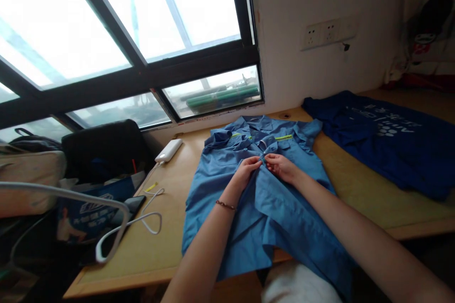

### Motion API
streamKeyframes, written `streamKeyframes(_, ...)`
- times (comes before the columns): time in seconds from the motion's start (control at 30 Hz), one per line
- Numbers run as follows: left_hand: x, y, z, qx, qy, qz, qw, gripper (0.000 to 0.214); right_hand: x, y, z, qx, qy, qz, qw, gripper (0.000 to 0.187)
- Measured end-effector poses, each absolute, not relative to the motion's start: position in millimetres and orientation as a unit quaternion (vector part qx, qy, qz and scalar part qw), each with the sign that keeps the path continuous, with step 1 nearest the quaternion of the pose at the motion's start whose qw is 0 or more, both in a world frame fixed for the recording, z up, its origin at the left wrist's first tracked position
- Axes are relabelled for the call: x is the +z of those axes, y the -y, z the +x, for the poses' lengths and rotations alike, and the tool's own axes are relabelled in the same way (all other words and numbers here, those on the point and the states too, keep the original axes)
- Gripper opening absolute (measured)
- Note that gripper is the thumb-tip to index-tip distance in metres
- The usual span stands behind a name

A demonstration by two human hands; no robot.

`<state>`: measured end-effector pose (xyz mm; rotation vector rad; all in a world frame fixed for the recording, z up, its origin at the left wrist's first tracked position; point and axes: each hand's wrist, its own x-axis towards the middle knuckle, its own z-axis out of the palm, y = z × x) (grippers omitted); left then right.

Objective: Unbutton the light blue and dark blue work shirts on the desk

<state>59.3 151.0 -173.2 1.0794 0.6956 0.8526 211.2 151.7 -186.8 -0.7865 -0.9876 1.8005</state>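
A light blue work shirt (pixel 216 184) with yellow-green strips across the chest lies spread on the wooden table (pixel 170 227), its lower part hanging over the front edge. Both my hands meet at its front opening, below the collar. My left hand (pixel 248 167) is closed, pinching the cloth at one front edge. Close beside it, my right hand (pixel 280 166) pinches the other front edge between thumb and fingers. The small piece between the fingertips, perhaps a button or snap, is too small to make out.
A dark blue printed shirt (pixel 391 137) lies at the right. On the left are a white power bank (pixel 168 150) with a white cable (pixel 152 227), and a dark phone-like slab (pixel 137 204). Bags (pixel 31 180) and a black chair back (pixel 103 151) stand beyond the table's left edge. Behind are a window and wall sockets (pixel 322 33).
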Motion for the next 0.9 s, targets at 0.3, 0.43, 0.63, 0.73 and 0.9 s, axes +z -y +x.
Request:
streamKeyframes(0.3, -172, -143, 55, 0.371, -0.332, 0.487, 0.718, 0.034, -182, -145, 203, 0.672, 0.465, -0.346, 0.461, 0.023)
streamKeyframes(0.43, -174, -144, 56, 0.390, -0.327, 0.474, 0.718, 0.030, -177, -138, 200, 0.439, 0.597, -0.432, 0.514, 0.022)
streamKeyframes(0.63, -175, -142, 55, 0.422, -0.356, 0.442, 0.707, 0.029, -182, -136, 202, 0.257, 0.621, -0.502, 0.545, 0.018)
streamKeyframes(0.73, -172, -140, 51, 0.404, -0.358, 0.456, 0.708, 0.030, -188, -140, 203, 0.309, 0.596, -0.496, 0.550, 0.021)
streamKeyframes(0.9, -172, -139, 53, 0.398, -0.428, 0.500, 0.639, 0.031, -191, -140, 200, 0.359, 0.590, -0.460, 0.558, 0.022)
